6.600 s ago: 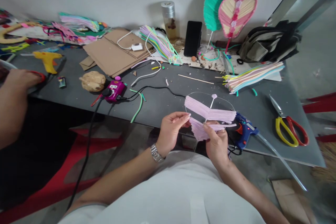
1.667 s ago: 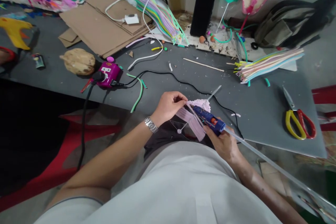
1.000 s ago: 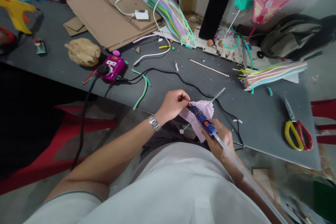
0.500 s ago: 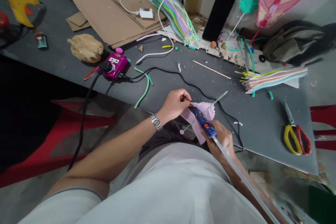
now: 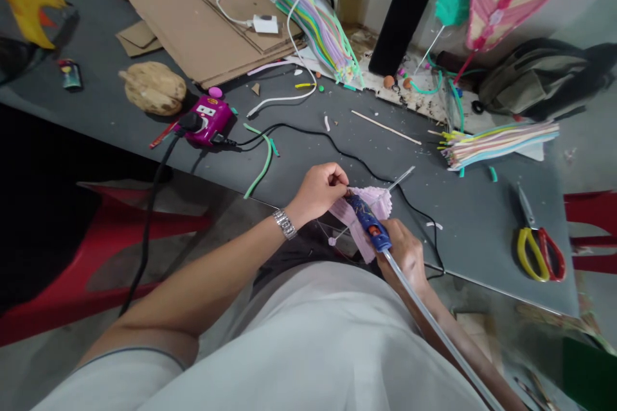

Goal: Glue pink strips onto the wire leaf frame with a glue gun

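My right hand (image 5: 403, 245) is wrapped round a blue hot glue gun (image 5: 362, 215), its nozzle pointing up and left. A long clear glue stick (image 5: 417, 300) runs out of the gun's back end towards me. My left hand (image 5: 319, 191), with a metal watch on the wrist, is closed in a pinch at the edge of a lilac ridged fuzzy piece (image 5: 378, 200), close to the nozzle. That piece lies under the gun at the table's front edge, and a thin pale stem (image 5: 402, 176) sticks out of it. The exact pinch point is hidden by my fingers.
A black cord (image 5: 357, 157) winds across the grey table from a purple power socket (image 5: 208, 121). Scissors (image 5: 533, 237) lie at the right. Pipe cleaner bundles (image 5: 501, 143), cardboard (image 5: 187, 26) and a leaning phone (image 5: 399, 29) stand farther back. A red chair (image 5: 96, 250) is at the left.
The whole view has shifted slightly, with things sitting a little farther left. Both hands keep nearly the same pose on the glue gun and the lilac piece.
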`<state>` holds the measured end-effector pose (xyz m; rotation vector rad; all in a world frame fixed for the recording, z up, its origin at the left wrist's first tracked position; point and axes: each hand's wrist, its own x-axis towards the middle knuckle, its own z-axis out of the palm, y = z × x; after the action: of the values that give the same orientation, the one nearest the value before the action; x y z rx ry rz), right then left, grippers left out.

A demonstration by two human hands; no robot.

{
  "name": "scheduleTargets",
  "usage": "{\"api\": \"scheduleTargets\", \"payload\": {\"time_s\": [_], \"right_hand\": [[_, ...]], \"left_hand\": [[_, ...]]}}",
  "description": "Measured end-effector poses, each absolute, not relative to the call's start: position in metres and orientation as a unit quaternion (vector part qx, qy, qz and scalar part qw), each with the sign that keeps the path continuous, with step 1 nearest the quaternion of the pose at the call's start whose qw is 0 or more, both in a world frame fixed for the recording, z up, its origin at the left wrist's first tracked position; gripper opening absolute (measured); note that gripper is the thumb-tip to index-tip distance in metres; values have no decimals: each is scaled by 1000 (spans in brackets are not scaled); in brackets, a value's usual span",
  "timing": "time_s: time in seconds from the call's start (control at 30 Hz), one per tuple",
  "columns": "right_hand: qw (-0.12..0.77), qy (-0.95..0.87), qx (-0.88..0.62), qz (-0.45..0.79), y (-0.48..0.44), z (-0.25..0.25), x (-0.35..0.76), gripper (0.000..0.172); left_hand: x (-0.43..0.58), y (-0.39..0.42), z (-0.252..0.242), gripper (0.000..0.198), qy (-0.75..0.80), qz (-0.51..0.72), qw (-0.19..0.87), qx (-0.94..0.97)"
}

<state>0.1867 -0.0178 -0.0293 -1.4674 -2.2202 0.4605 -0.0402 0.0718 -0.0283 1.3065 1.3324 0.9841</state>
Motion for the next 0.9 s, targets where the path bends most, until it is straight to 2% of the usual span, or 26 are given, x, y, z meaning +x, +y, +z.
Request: {"api": "scheduleTargets", "payload": {"time_s": [0.9], "right_hand": [[243,-828,-501,68,-16,-27,184,14]], "left_hand": [[-40,72,-29,8,540,414,510,527]]}}
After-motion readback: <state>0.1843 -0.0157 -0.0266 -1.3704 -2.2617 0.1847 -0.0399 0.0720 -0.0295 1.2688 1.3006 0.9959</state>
